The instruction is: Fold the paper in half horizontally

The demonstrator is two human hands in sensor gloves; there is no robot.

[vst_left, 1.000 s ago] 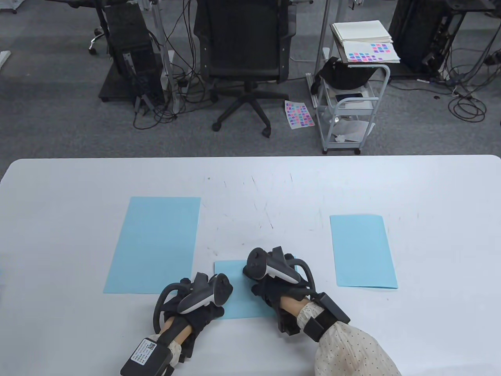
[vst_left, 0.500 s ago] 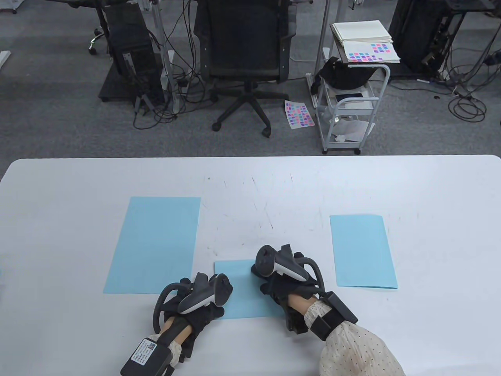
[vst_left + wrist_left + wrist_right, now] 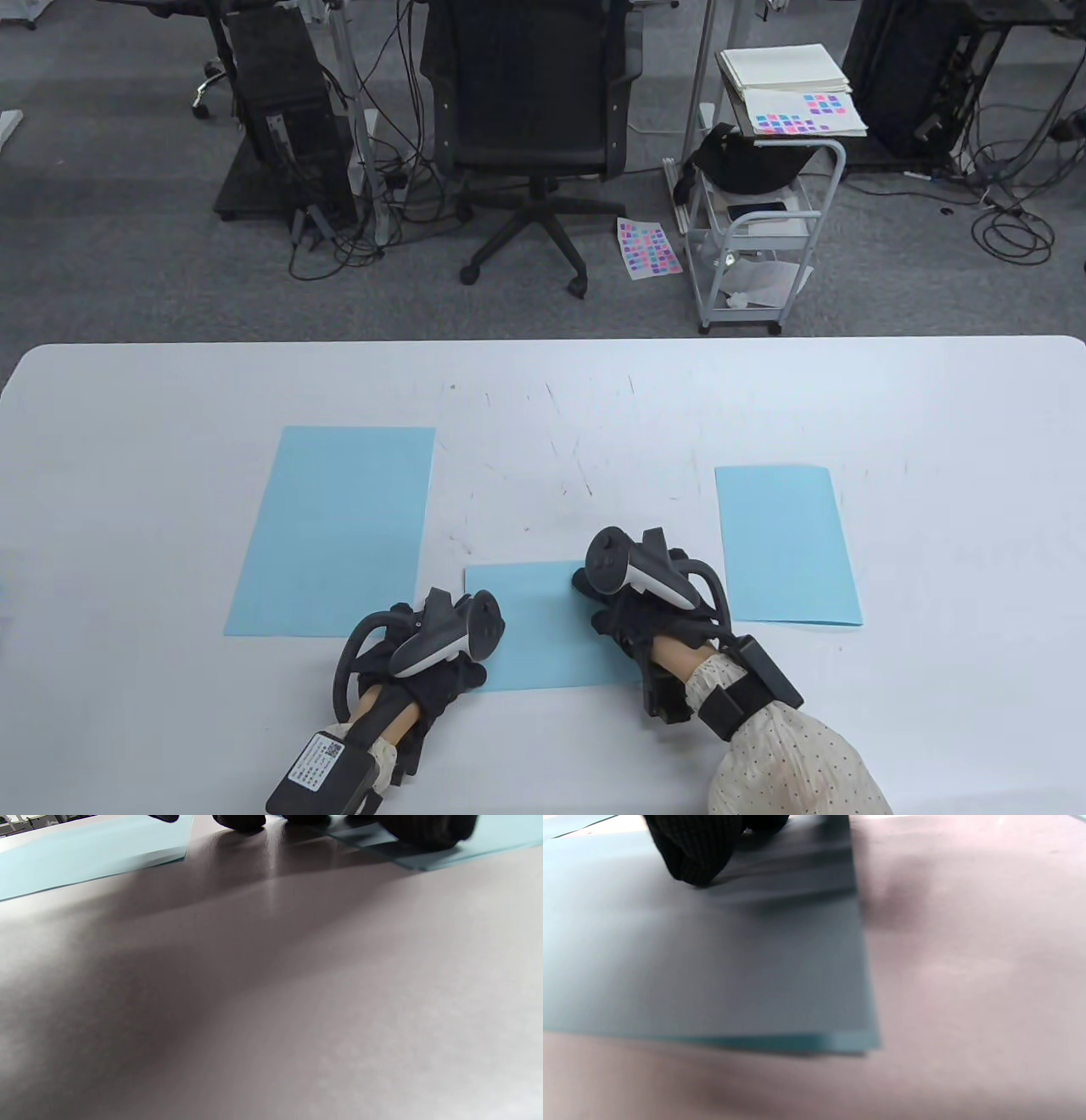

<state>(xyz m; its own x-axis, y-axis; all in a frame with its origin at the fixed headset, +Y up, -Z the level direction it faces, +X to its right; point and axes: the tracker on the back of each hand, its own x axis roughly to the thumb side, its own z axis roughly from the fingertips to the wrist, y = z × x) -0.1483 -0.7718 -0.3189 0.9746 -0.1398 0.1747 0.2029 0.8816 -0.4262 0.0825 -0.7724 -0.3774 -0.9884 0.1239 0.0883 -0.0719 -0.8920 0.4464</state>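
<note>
The right hand (image 3: 632, 611) is pressing down on the far right part of the folded paper (image 3: 543, 632), while the left hand (image 3: 424, 671) is resting on its near left corner. Only the right wrist view is showing two layered edges at the paper's near corner (image 3: 840, 1041), with a gloved fingertip (image 3: 691, 861) touching the top layer. Trackers are hiding both hands' fingers from above, so I cannot tell how curled they are. Compared with a second ago, the right hand is sitting farther right. An unfolded sheet (image 3: 339, 531) is lying left, a folded sheet (image 3: 785, 543) right, on the table (image 3: 543, 390).
</note>
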